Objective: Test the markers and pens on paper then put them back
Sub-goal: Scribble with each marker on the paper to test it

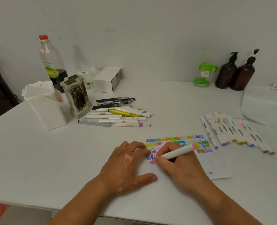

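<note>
The right hand (pixel 181 166) grips a white marker (pixel 176 152) in a writing hold, its pink tip down on the paper (pixel 215 166). The left hand (pixel 128 163) lies flat just beside it, fingers straight and spread, resting on the paper's left edge, with a pink smear on its back. The sheet lies under both hands on the white bench (pixel 37 159); rows of coloured scribbles fill its far part, just beyond the fingers.

Beyond and to the right of the right hand, a row of markers (pixel 232 130) lies side by side, coloured ends toward the person. Beyond the left hand sits a loose pile of markers and pens (pixel 121 114). Left of that pile stand a patterned holder (pixel 77 96) and a white holder (pixel 45 108).

Farther back, along the plain white wall (pixel 150 30), stand a clear bottle (pixel 53 62) with a red cap, a white box (pixel 106 79), a green jar (pixel 204 74) and two brown pump bottles (pixel 235 72). A white stack (pixel 267 104) lies far right. The bench's near edge runs under the forearms.
</note>
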The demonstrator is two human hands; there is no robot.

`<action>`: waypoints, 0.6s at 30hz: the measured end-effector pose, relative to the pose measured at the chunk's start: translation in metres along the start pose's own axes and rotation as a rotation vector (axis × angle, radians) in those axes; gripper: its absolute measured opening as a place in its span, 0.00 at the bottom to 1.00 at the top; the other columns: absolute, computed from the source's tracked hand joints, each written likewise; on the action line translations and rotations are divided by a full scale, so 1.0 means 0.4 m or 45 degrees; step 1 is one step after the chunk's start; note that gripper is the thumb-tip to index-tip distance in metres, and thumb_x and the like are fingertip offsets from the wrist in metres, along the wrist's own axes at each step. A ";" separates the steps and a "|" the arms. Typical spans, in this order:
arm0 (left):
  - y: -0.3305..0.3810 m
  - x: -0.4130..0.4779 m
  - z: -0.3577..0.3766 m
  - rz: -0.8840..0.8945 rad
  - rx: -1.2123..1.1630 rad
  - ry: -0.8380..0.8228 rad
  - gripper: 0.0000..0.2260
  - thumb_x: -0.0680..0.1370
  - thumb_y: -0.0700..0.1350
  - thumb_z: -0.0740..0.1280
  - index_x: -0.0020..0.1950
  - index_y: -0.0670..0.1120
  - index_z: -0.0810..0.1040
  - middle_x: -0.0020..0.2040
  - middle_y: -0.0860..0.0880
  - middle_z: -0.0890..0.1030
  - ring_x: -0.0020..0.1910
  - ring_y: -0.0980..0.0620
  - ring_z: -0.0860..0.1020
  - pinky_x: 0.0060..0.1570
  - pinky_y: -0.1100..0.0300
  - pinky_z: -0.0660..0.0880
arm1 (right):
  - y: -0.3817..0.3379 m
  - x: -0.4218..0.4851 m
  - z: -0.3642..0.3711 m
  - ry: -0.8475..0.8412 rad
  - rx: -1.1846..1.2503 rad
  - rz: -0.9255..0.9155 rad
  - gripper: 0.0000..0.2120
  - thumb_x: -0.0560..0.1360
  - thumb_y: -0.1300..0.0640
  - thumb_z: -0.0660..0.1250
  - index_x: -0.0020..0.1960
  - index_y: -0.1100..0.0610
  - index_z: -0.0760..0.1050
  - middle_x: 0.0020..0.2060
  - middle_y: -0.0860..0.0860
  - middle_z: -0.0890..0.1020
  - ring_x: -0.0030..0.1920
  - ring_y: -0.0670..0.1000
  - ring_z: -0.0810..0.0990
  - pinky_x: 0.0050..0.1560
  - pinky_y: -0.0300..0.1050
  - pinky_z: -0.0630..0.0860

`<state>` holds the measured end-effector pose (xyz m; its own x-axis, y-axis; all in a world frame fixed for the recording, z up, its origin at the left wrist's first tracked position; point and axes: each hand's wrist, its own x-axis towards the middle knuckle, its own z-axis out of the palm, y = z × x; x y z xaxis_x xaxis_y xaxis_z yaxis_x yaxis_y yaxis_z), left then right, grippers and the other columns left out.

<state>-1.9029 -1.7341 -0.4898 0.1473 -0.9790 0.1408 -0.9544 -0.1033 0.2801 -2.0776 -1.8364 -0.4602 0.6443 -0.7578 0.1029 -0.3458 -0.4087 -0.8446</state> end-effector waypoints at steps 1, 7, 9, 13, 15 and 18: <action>0.002 0.000 -0.001 0.002 0.004 -0.008 0.37 0.69 0.78 0.56 0.74 0.63 0.64 0.71 0.65 0.63 0.64 0.60 0.63 0.65 0.61 0.65 | 0.003 0.001 0.000 -0.005 0.001 0.000 0.08 0.71 0.59 0.76 0.36 0.49 0.80 0.33 0.41 0.82 0.35 0.40 0.78 0.31 0.31 0.71; -0.002 -0.019 -0.034 -0.106 -0.608 0.165 0.15 0.80 0.50 0.57 0.67 0.56 0.70 0.59 0.65 0.75 0.55 0.66 0.72 0.51 0.72 0.69 | 0.031 0.007 -0.026 0.158 0.822 0.172 0.08 0.72 0.64 0.74 0.38 0.53 0.79 0.26 0.55 0.76 0.25 0.50 0.72 0.23 0.39 0.67; -0.009 -0.027 -0.044 -0.171 -0.789 0.280 0.14 0.83 0.40 0.55 0.63 0.56 0.71 0.54 0.65 0.78 0.51 0.64 0.77 0.45 0.75 0.70 | 0.035 0.008 -0.033 0.178 0.991 0.143 0.07 0.71 0.60 0.76 0.38 0.53 0.80 0.28 0.56 0.76 0.27 0.51 0.73 0.24 0.40 0.69; -0.010 -0.028 -0.044 -0.221 -0.954 0.362 0.18 0.83 0.38 0.62 0.64 0.60 0.69 0.59 0.63 0.79 0.54 0.58 0.81 0.53 0.68 0.76 | 0.030 0.006 -0.030 0.117 0.983 0.077 0.10 0.65 0.51 0.79 0.42 0.54 0.83 0.28 0.56 0.77 0.28 0.51 0.74 0.26 0.41 0.71; -0.012 -0.029 -0.043 -0.241 -1.123 0.333 0.21 0.80 0.36 0.66 0.64 0.59 0.70 0.65 0.66 0.76 0.58 0.60 0.81 0.59 0.66 0.76 | 0.030 0.004 -0.029 0.065 1.090 0.044 0.06 0.68 0.59 0.77 0.45 0.57 0.84 0.31 0.58 0.77 0.30 0.52 0.75 0.28 0.42 0.73; -0.022 -0.032 -0.045 -0.269 -1.236 0.321 0.18 0.76 0.34 0.71 0.56 0.57 0.79 0.65 0.63 0.78 0.60 0.58 0.81 0.60 0.61 0.77 | 0.026 0.001 -0.029 0.048 1.185 0.060 0.04 0.71 0.61 0.70 0.43 0.58 0.83 0.31 0.59 0.78 0.30 0.53 0.76 0.28 0.43 0.74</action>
<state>-1.8917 -1.7176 -0.4772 0.4455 -0.8802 0.1636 -0.2971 0.0270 0.9544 -2.0889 -1.8468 -0.4629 0.6152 -0.7860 0.0610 0.3253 0.1827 -0.9278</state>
